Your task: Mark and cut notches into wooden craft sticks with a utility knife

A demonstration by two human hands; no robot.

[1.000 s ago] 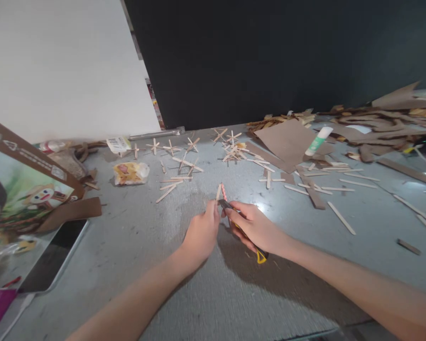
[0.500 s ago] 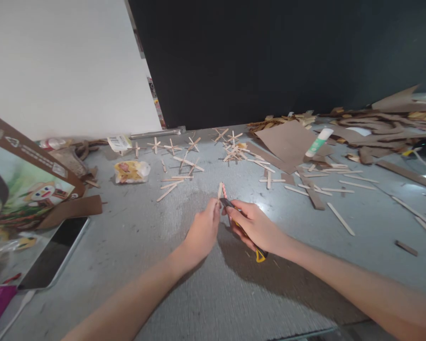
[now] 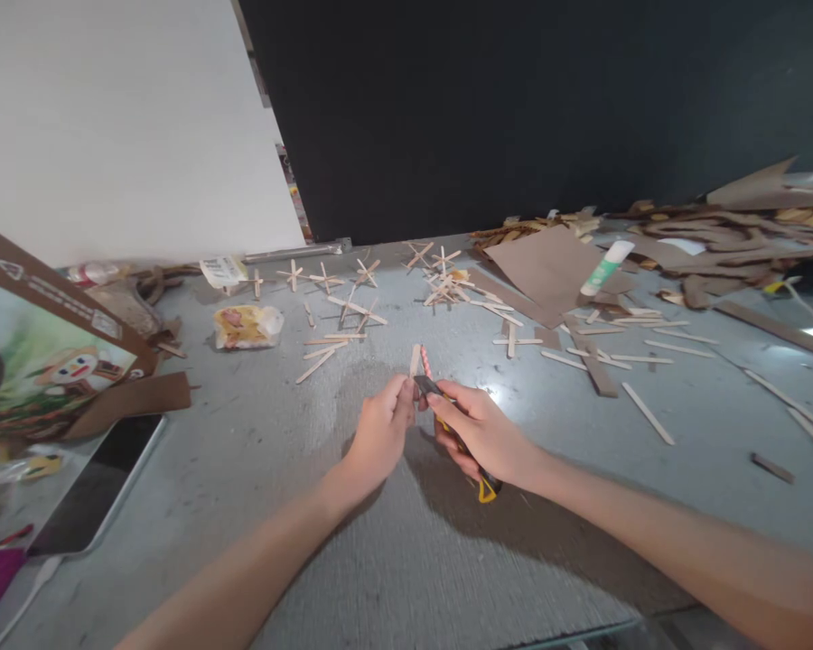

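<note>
My left hand [image 3: 380, 431] pinches a wooden craft stick [image 3: 415, 359], whose upper end points away from me. My right hand [image 3: 482, 431] is wrapped round a black and yellow utility knife [image 3: 489, 488]. The knife's dark front end meets the stick right beside my left fingertips. Just right of the stick stands a thin red-and-white twisted piece [image 3: 425, 361]; which hand holds it I cannot tell. Beyond my hands lie several crossed-stick shapes [image 3: 366, 271] and loose craft sticks [image 3: 317, 365] on the grey table [image 3: 264, 487].
On the left are a phone [image 3: 98, 487] with a cable, a printed cardboard box [image 3: 74, 334] and a small food packet [image 3: 247, 327]. A glue stick [image 3: 607, 268], cardboard sheet [image 3: 538, 271] and more loose sticks lie to the right. A black panel [image 3: 515, 108] rises behind.
Both hands have shifted very slightly left, along with the whole view. The craft stick has turned its flat side more toward me, and the knife's front end sits a little further left.
</note>
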